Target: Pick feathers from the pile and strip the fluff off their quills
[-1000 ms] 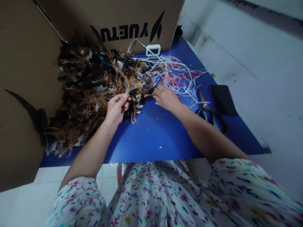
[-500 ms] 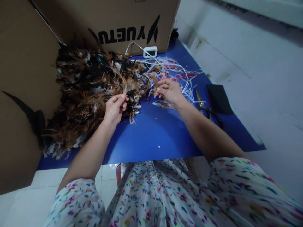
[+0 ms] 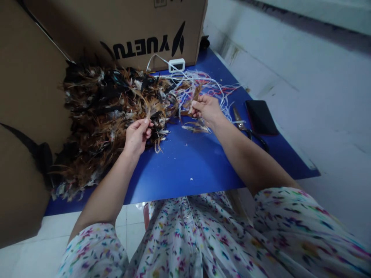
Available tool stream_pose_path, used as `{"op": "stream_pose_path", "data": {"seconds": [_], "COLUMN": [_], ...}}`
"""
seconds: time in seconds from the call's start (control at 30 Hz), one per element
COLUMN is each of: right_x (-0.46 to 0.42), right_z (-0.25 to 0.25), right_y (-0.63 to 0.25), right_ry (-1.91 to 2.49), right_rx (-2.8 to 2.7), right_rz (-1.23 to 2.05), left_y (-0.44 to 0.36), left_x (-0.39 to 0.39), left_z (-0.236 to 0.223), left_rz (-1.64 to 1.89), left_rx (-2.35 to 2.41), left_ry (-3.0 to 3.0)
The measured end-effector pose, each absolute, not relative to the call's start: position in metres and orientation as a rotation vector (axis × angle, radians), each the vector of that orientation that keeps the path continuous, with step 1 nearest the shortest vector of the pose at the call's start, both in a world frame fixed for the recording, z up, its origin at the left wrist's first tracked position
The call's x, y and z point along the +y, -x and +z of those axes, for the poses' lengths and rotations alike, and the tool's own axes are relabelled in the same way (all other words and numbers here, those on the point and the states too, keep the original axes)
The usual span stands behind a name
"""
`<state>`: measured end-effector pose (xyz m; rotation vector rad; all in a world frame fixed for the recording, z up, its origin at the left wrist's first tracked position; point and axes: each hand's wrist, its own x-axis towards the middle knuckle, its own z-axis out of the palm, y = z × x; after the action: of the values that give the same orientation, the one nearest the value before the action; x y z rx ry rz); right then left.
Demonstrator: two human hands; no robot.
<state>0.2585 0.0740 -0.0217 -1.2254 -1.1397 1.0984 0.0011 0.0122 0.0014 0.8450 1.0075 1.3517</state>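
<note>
Between the thumb and fingers of my left hand is a small bunch of light brown feathers, tips pointing up and away. My right hand pinches a brown feather that sticks up above its fingertips. A big heap of brown, black and white feathers spreads from behind my left hand to the left. A few loose feathers lie on the blue tabletop just below my right hand. Behind that hand is a tangle of white, pink and red strings.
A cardboard box stands at the back, and another cardboard panel is on the left. Scissors and a dark phone-like slab lie right of my right arm. A small white device stands before the box. The blue table meets a wall.
The camera view has shifted slightly. The feather in my right hand now stands more upright and shows wider. My left hand still holds its bunch in nearly the same place.
</note>
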Motion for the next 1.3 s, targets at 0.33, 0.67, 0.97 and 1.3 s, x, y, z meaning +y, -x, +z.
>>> {"op": "stream_pose_path", "data": {"seconds": [0.33,0.67,0.97,1.3], "right_x": [0.073,0.059,0.067,0.073], "right_z": [-0.024,-0.006,-0.012,-0.019], "right_y": [-0.255,-0.243,-0.252,-0.261], "right_ry": [1.219,1.136,1.189,1.199], "right_rx": [-1.151,-1.000,-0.944,-1.016], "right_rz": [1.224,1.316,1.230,1.171], "left_y": [-0.005,-0.003,-0.001,0.000], "left_x": [0.009,0.010,0.012,0.014], "left_z": [0.002,0.000,-0.001,-0.006], "left_rz": [1.311,1.314,1.310,1.282], "left_rx": [1.023,0.990,0.988,1.020], "left_ry": [-0.864,-0.876,-0.858,-0.814]}}
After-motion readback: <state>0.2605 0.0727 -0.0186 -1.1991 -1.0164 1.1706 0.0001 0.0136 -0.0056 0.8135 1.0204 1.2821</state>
